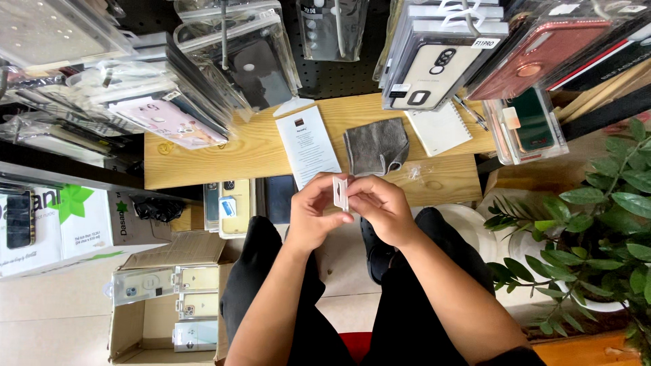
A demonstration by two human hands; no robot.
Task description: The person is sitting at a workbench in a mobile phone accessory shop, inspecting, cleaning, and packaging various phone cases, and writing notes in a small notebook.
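Both hands point(349, 207) pinch a white tab point(340, 192) before cloth point(375, 146).

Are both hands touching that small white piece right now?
Touching. The head view shows the left hand and right hand pinching the small white piece from either side.

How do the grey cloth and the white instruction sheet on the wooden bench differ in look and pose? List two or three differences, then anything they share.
The grey cloth is dark and soft-looking; the white instruction sheet is pale and printed. The cloth is folded and rumpled, with one corner turned up; the sheet lies flat. The cloth is squarish; the sheet is long and narrow. Both rest untouched on the wooden bench, beyond the hands.
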